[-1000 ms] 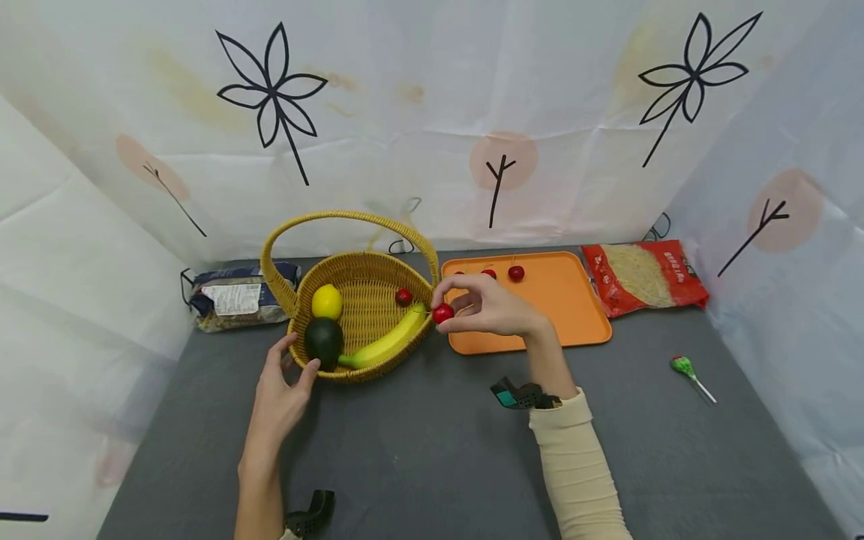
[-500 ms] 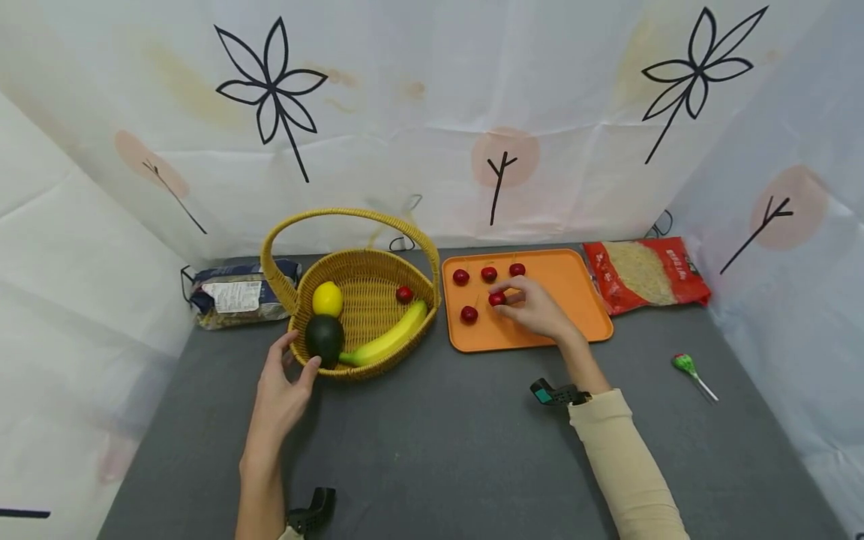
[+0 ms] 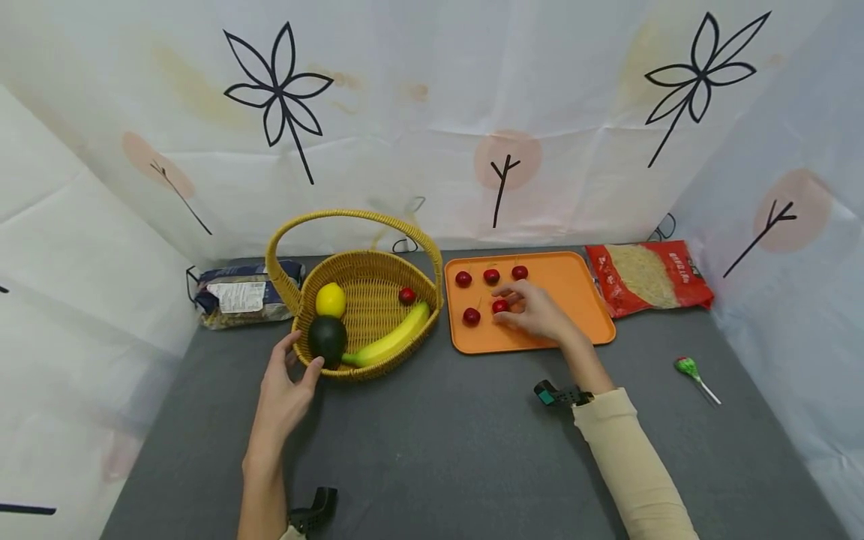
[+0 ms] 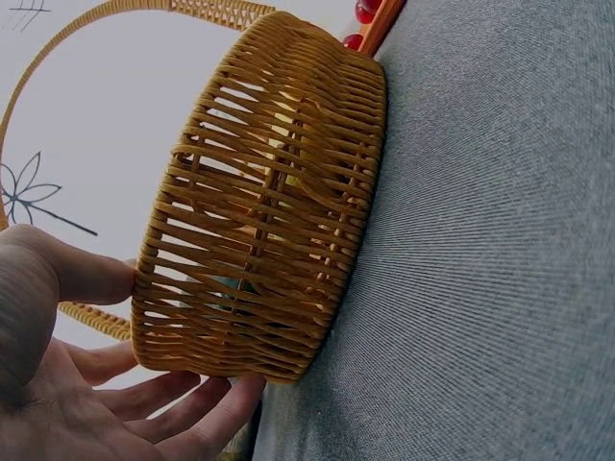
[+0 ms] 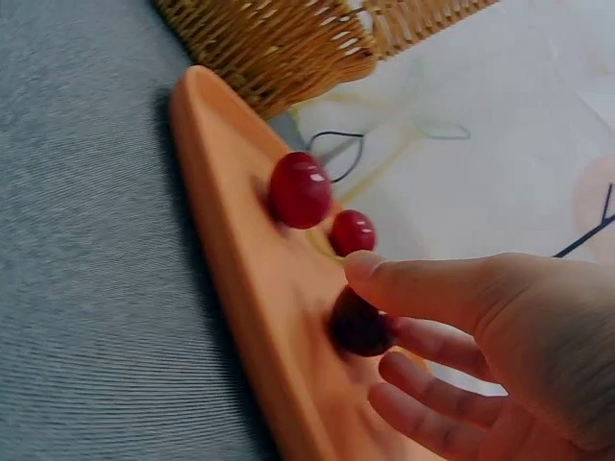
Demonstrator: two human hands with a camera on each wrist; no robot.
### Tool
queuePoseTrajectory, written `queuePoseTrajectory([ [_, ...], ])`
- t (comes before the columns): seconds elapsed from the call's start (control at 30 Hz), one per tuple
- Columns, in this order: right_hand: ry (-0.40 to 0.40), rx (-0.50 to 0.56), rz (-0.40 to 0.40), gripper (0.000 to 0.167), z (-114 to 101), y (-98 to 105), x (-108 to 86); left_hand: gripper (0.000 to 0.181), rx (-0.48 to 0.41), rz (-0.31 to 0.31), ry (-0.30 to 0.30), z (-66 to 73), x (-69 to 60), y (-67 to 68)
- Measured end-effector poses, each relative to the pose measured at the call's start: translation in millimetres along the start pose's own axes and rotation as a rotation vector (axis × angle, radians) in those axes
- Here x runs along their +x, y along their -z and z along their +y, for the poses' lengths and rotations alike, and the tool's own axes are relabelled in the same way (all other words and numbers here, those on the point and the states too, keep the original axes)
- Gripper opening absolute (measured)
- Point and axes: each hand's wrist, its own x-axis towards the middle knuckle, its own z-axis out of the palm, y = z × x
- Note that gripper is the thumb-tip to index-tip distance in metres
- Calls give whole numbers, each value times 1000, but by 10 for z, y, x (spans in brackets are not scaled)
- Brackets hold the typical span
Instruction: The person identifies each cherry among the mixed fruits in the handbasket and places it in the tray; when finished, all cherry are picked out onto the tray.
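Note:
My left hand [image 3: 286, 390] holds the near left end of a yellow wicker basket [image 3: 367, 281], thumb and fingers on either side of its curved wall. Inside lie a lemon [image 3: 331, 301], a dark green avocado [image 3: 327, 341], a banana [image 3: 391, 341] and one cherry [image 3: 407, 296]. My right hand [image 3: 533, 311] is low over an orange tray [image 3: 567, 300]. Its thumb and index finger stand spread around a cherry [image 3: 500, 307] on the tray; the right wrist view shows the thumb very close to this cherry [image 5: 359, 322]. Several more cherries [image 3: 472, 316] lie about it.
A red bag of noodles [image 3: 648, 276] lies right of the tray, with a green-wrapped lollipop [image 3: 697, 379] in front of it. Behind the basket's left side is a dark blue packet [image 3: 246, 294]. White patterned cloth [image 3: 418, 112] closes off the back and sides.
My right hand has carried a cherry from the basket's right edge to the tray, and its thumb and index finger have since parted a little. The left hand stays at the basket.

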Motion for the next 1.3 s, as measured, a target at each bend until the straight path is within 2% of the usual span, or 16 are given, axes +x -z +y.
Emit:
queuePoseTrajectory([
  [0.13, -19, 1, 26, 39, -67, 111, -47, 74, 3, -2, -1, 2, -3, -7],
  [0.33, 12, 47, 82, 35, -163, 227, -83, 74, 8, -2, -6, 1, -5, -8],
  [0.6, 24, 27, -40, 28, -38, 35, -4, 73, 9, 0, -8, 1, -4, -8],
  [0.8, 48, 16, -14, 25, 3, -68, 1, 74, 8, 0, -6, -6, -1, -12],
  [1.3, -17, 43, 0, 32, -4, -68, -4, 74, 19, 4, -1, 5, -8, -3],
])
